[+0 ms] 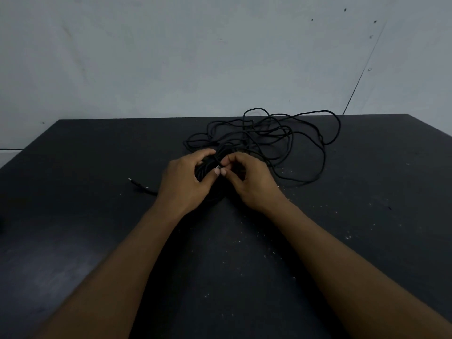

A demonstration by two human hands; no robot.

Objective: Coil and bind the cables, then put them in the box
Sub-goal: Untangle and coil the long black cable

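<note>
Binding looks like the step in hand: left hand (187, 178) is wrapped around a coiled bundle (208, 167) of black cable at mid-table; right hand (247, 182) pinches something small and pale against the coil, maybe a tie or plug, too small to tell; loose cable tangle (274, 138) lies just behind, well short of coiled; a stray plug end (133, 181) sits left of the hands on the dark table (73, 216); next needs the wrap secured; no box visible.
</note>
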